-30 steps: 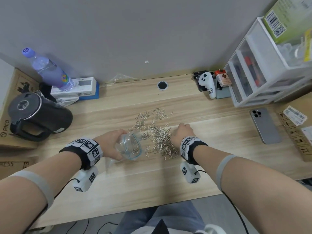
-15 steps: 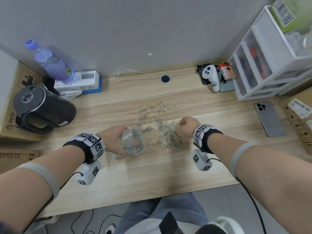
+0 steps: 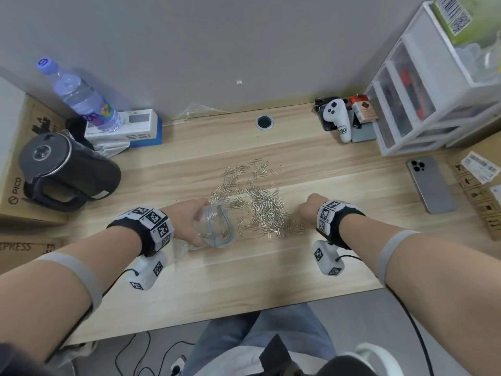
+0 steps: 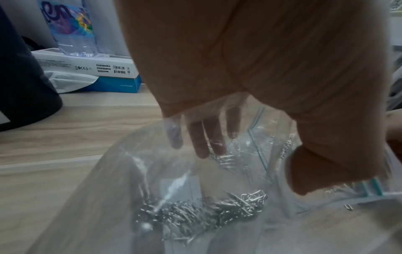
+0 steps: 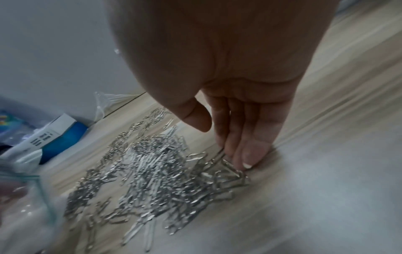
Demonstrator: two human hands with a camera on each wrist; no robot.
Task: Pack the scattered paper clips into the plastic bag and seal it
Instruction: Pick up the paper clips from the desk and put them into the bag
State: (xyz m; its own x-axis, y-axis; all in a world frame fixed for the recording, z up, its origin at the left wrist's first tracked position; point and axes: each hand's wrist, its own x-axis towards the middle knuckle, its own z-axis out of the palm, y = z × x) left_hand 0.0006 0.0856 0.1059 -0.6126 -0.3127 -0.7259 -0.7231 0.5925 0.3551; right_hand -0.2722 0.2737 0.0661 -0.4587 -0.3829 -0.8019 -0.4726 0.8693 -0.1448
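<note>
Silver metal paper clips (image 3: 260,204) mid-frame are bunching against straight right-hand fingers (image 5: 250,154), newly repositioned rightward, sweeping toward the clear zip-top plastic bag (image 3: 217,226) whose mouth the left hand (image 3: 187,223) is gripping open.

Both forearms are bare. Each wrist wears a black band (image 3: 151,229) faced with white tiles carrying black square markers, the right one (image 3: 332,215) alike. Under each hangs a white camera block (image 3: 147,272) with markers and a thin black cable. Grey elastic bands (image 3: 393,248) circle the forearms. Blue jeans (image 3: 244,335) show below.
</note>
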